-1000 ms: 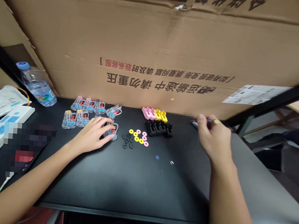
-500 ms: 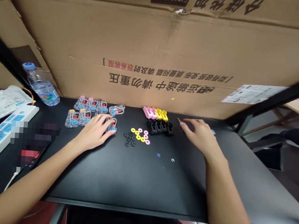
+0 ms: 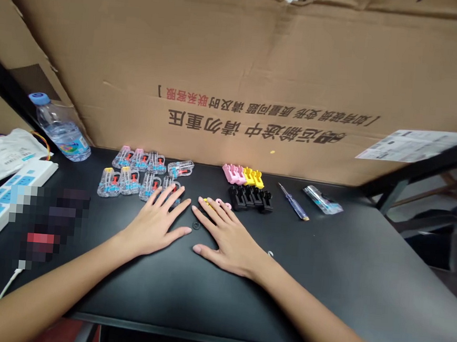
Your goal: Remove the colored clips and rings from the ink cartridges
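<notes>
My left hand (image 3: 153,227) lies flat with its fingers spread, fingertips at the near edge of the clear plastic housings (image 3: 148,187) with blue and red parts. Palm down, my right hand (image 3: 229,239) spreads over the small rings, hiding most of them. A black ring (image 3: 196,225) shows between the hands, and a pink ring (image 3: 228,206) peeks out past the fingers. Beyond the right hand sit rows of black plastic pieces (image 3: 250,198), pink pieces (image 3: 234,174) and yellow pieces (image 3: 254,177). Neither hand holds anything.
A screwdriver (image 3: 294,202) and a small clear packet (image 3: 323,199) lie at the right. A water bottle (image 3: 67,134), a white pouch (image 3: 12,151) and a power strip (image 3: 16,196) stand left. A large cardboard sheet (image 3: 241,56) walls the table's back.
My right hand has left the screwdriver and moved left onto the rings. My left hand has come off a clear housing and now lies flat nearer me. The view has shifted slightly.
</notes>
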`<state>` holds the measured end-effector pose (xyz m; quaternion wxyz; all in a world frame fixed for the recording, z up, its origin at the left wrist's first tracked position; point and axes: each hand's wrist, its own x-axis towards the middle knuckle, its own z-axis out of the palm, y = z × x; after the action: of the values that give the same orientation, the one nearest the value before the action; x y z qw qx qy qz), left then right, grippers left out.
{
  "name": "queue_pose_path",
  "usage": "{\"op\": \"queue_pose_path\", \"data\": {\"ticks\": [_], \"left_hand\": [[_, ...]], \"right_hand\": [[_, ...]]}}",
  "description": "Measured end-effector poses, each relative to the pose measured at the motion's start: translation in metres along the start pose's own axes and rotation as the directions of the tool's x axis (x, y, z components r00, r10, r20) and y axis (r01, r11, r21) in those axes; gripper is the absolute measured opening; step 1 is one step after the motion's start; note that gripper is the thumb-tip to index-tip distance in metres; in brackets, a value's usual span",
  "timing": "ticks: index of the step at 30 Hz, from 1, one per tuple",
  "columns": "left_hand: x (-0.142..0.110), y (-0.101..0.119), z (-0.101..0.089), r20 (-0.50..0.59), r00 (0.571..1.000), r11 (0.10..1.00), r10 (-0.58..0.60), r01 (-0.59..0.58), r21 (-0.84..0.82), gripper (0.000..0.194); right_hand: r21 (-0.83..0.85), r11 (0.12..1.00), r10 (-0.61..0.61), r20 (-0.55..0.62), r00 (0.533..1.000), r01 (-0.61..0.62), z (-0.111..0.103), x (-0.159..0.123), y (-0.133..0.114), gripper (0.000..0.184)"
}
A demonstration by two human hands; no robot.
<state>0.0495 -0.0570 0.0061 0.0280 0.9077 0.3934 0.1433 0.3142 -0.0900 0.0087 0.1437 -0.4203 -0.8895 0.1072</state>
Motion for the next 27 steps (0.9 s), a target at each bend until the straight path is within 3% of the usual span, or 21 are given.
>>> {"op": "queue_pose_path", "data": {"ticks": [3, 9, 13, 15, 17, 21, 24, 27], "left_hand": [[0.000, -0.003, 0.002, 0.008, 1.000, 1.000, 0.008, -0.008, -0.013, 0.069], [0.000, -0.005, 0.005, 0.024, 1.000, 1.000, -0.008, 0.009, -0.020, 0.079], [0.002, -0.003, 0.000, 0.002, 1.000, 0.999, -0.024, 0.024, -0.033, 0.080], [0.004, -0.001, -0.010, -0.017, 0.999, 0.999, 0.033, -0.033, -0.043, 0.072], [0.005, 0.002, -0.021, -0.021, 0.987, 0.984, 0.160, -0.161, -0.070, 0.056], [0.008, 0.005, -0.031, 0.024, 0.925, 0.917, 0.379, -0.372, -0.146, 0.036], [0.009, 0.003, -0.027, 0.039, 0.906, 0.894, 0.422, -0.409, -0.184, 0.036], [0.010, -0.002, -0.022, 0.048, 0.915, 0.904, 0.401, -0.386, -0.183, 0.037]], "right_hand": [[-0.015, 1.000, -0.013, 0.033, 0.999, 0.014, 0.003, 0.002, 0.002, 0.088], [-0.010, 1.000, 0.008, 0.034, 0.999, -0.007, 0.005, 0.025, -0.002, 0.083], [0.036, 0.999, 0.019, -0.056, 0.998, -0.017, -0.002, 0.027, -0.003, 0.072], [0.056, 0.997, 0.054, -0.138, 0.989, -0.047, -0.007, 0.020, -0.003, 0.070], [0.088, 0.990, 0.128, -0.200, 0.971, -0.113, -0.011, 0.011, -0.001, 0.067], [0.225, 0.943, 0.287, -0.181, 0.941, -0.245, -0.013, 0.001, 0.005, 0.059], [0.325, 0.923, 0.271, -0.166, 0.948, -0.207, -0.009, 0.004, 0.013, 0.053], [0.421, 0.902, 0.197, -0.209, 0.958, -0.094, -0.005, 0.010, 0.019, 0.047]]}}
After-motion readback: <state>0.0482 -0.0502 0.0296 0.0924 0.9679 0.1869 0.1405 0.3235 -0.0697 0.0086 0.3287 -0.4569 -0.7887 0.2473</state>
